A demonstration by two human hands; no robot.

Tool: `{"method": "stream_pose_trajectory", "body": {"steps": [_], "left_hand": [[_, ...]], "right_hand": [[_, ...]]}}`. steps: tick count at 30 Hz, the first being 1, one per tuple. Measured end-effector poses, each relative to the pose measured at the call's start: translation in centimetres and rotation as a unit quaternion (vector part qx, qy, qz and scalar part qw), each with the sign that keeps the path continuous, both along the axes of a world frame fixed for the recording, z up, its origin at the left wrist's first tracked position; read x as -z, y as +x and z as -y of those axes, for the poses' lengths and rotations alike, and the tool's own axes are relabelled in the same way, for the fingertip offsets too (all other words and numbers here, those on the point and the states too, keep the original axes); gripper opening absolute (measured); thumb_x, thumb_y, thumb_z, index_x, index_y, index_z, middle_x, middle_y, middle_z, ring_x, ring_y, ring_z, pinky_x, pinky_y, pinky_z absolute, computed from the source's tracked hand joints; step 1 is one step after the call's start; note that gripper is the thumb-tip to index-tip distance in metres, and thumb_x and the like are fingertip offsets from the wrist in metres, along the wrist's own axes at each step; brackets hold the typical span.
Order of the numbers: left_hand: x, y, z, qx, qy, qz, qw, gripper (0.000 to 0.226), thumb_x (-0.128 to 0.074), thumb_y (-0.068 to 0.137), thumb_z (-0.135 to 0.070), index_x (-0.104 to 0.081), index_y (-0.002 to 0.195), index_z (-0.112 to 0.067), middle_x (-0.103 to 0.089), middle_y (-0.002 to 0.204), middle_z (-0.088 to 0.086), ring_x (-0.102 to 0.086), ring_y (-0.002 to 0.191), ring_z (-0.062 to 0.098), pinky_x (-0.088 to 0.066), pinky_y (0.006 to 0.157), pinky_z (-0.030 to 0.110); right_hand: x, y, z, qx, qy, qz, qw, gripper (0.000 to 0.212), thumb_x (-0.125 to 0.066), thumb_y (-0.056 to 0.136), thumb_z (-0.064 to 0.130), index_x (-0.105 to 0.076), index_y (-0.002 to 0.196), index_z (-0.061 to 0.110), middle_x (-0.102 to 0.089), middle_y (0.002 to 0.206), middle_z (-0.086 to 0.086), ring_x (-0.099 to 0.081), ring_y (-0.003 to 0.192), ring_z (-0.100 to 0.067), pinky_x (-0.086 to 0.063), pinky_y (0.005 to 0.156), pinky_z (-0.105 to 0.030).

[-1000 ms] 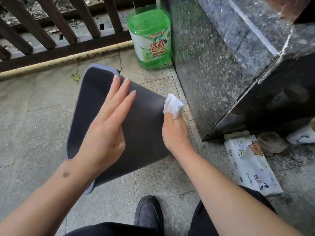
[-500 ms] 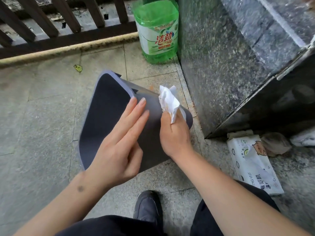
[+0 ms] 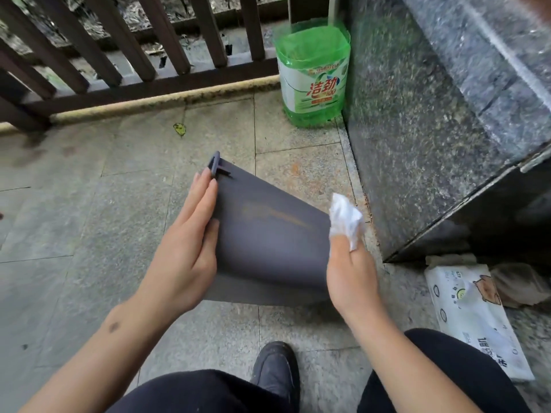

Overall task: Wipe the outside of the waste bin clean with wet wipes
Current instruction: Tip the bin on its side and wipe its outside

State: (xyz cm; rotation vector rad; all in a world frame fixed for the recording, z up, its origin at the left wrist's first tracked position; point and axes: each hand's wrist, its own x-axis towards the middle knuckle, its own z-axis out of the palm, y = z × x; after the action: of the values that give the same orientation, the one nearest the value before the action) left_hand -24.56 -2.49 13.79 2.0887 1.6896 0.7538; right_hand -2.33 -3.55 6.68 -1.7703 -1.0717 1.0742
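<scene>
right hand [image 3: 348,272] fingers bunch wet wipe [image 3: 346,217] at waste bin [image 3: 268,242] right edge | left hand [image 3: 182,251] fingers straight, bracing bin's left side | bin tipped on floor | step: wiping side; next likely: brown streak mid-panel

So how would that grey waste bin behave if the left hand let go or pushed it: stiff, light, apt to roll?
The waste bin looks stiff: its flat side keeps its shape under the left hand. Probably light, since straight fingers alone steady it. Lying on its side on the tiled floor, its flat faces should slide rather than roll.
</scene>
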Motion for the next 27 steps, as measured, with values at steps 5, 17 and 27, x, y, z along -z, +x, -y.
{"method": "stream_pose_trajectory", "body": {"steps": [5, 17, 27], "left_hand": [[0.2, -0.4, 0.9, -0.026, -0.016, 0.025, 0.999, 0.057, -0.047, 0.102, -0.007, -0.027, 0.156, -0.01, -0.017, 0.166, -0.004, -0.01, 0.151, -0.003, -0.008, 0.117, 0.01], [-0.2, -0.7, 0.0, -0.008, -0.035, 0.177, 0.984, 0.057, -0.036, 0.099, -0.039, -0.04, 0.15, -0.014, -0.034, 0.159, -0.01, -0.027, 0.149, 0.002, -0.018, 0.119, 0.016], [0.0, 3.5, -0.8, 0.048, -0.076, 0.159, 0.983, 0.062, -0.028, 0.104, -0.036, -0.009, 0.159, -0.018, -0.005, 0.168, -0.012, -0.005, 0.153, 0.003, -0.007, 0.123, 0.024]], "right_hand": [[2.8, 0.3, 1.0, 0.085, -0.08, 0.004, 0.993, 0.041, -0.03, 0.101, 0.027, -0.056, 0.129, 0.009, -0.061, 0.123, -0.012, -0.054, 0.109, -0.031, -0.035, 0.088, -0.029], [3.4, -0.9, 1.0, -0.003, -0.035, 0.085, 0.996, 0.031, -0.026, 0.088, 0.024, -0.05, 0.102, 0.01, -0.052, 0.103, -0.006, -0.05, 0.103, -0.032, -0.042, 0.096, -0.046], [-3.7, -4.7, 1.1, -0.146, 0.188, 0.0, 0.971, 0.035, -0.032, 0.099, 0.028, -0.053, 0.128, 0.028, -0.06, 0.125, 0.009, -0.053, 0.12, -0.008, -0.042, 0.105, -0.031]]}}
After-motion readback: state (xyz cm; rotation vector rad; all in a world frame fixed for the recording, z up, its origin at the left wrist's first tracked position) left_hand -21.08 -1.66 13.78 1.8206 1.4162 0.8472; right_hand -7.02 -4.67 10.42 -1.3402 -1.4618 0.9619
